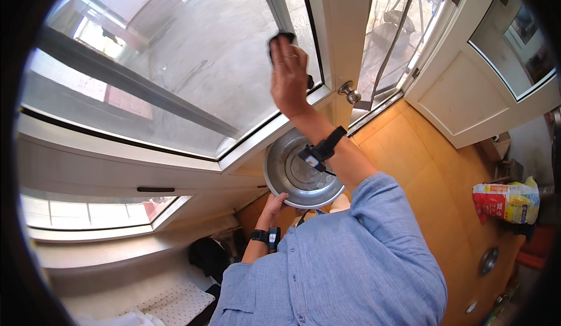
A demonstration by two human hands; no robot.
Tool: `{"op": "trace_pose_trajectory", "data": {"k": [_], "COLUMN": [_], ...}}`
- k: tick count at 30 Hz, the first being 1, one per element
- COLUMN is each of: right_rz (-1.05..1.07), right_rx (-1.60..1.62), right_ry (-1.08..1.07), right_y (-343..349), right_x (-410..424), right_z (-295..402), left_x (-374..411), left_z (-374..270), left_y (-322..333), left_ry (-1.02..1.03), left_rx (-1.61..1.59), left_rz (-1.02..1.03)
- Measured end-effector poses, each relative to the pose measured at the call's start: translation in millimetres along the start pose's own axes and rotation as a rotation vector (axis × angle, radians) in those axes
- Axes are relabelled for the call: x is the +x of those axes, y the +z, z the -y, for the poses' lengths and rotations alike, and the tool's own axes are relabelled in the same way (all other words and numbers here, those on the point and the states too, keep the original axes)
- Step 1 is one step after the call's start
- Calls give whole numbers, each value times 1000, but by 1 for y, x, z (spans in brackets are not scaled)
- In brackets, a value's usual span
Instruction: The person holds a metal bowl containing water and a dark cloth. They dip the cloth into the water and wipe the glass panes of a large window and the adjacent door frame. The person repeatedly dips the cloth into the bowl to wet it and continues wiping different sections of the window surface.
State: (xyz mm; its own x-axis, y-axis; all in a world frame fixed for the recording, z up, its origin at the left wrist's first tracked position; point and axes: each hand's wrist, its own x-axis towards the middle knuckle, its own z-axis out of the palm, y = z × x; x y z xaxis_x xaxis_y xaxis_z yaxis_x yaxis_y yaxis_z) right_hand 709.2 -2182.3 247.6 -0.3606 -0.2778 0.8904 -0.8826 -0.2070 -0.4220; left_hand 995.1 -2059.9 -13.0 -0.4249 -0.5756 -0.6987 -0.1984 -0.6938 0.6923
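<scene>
My right hand (289, 76) is raised to the glass pane (210, 58) of a white door. Under its fingers is a dark pad or cloth (285, 36), mostly hidden by the hand, that appears to lie flat on the glass. At waist height, my left hand (275, 207) grips the rim of a round metal basin (285, 168), thumb over the edge. My right forearm hides part of the basin. Its visible inside shows a shiny bottom with ring marks. Each wrist wears a black strap with a small device.
A round door knob (350, 93) juts out right of my right hand. Beyond it are a doorway and a second white door (464, 93), swung inward. On the orange tiled floor (407, 164) stand a printed plastic bag (506, 201) and a metal bowl (488, 260). A spotted cloth (175, 299) lies lower left.
</scene>
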Motion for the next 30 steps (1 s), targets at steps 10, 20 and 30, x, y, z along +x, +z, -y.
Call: {"op": "trace_pose_trajectory", "data": {"k": [10,20,30], "right_rz": [3,4,101], "right_rx": [-50,-28,-96], "right_ry": [-34,-39,-14], "right_y": [0,3,-5], "right_x": [7,17,-3], "right_z": [6,14,0], "left_x": [1,5,-10], "left_z": [8,12,-2], "left_y": [-9,-19,-12], "left_ry": [18,29,-34], "left_rx": [-5,2,25], "left_rz": [-29,-13,-11]}}
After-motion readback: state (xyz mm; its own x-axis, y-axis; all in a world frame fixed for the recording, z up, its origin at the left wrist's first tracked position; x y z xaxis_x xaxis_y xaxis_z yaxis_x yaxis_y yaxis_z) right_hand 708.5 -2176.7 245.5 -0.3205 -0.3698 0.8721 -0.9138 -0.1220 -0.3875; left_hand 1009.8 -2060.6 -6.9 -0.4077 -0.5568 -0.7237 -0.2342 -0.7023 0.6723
